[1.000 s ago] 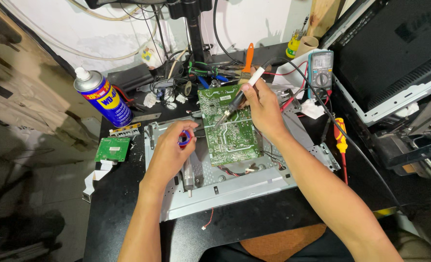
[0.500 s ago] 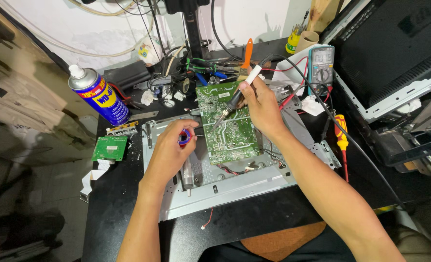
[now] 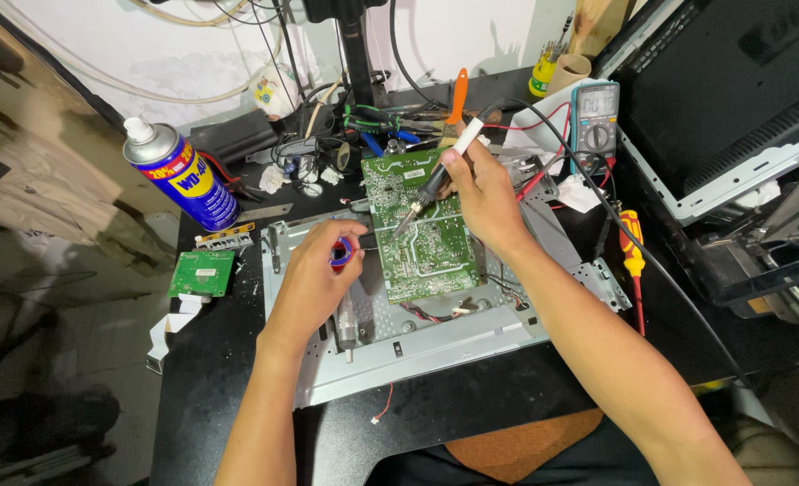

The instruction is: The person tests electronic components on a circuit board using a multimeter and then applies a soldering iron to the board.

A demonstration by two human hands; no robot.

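Head view of a repair bench. The right hand [image 3: 485, 193] is closing in a pen-like grip around a soldering iron [image 3: 435, 184], fingers wrapped on the pale and dark handle, and is angling the metal tip down and toward the left hand onto the green circuit board [image 3: 422, 229]. The left hand [image 3: 314, 279] is curling almost shut around a small red-and-blue tool [image 3: 340, 253]; what kind of tool it is cannot be told, only its coloured end showing between thumb and fingers, just beside the board's near-left edge. The board is lying flat on a grey metal chassis plate [image 3: 435, 337], which is resting on the black counter [image 3: 201, 387] beneath both hands.

Handling, as a judgement: the board is looking light, stiff and fragile, best held by its bare edges, away from the solder points; the iron is likely hot at the tip, so only the insulated handle is safe to grip, and its cable [image 3: 597, 193] is trailing out past the right wrist.

Outward of the left hand a blue spray can [image 3: 184, 175] is standing upright, with a smaller green board [image 3: 201, 273] nearer it. Beyond the right hand a multimeter [image 3: 595, 114] is lying, and a red-and-yellow screwdriver [image 3: 632, 256] is lying outside the right forearm
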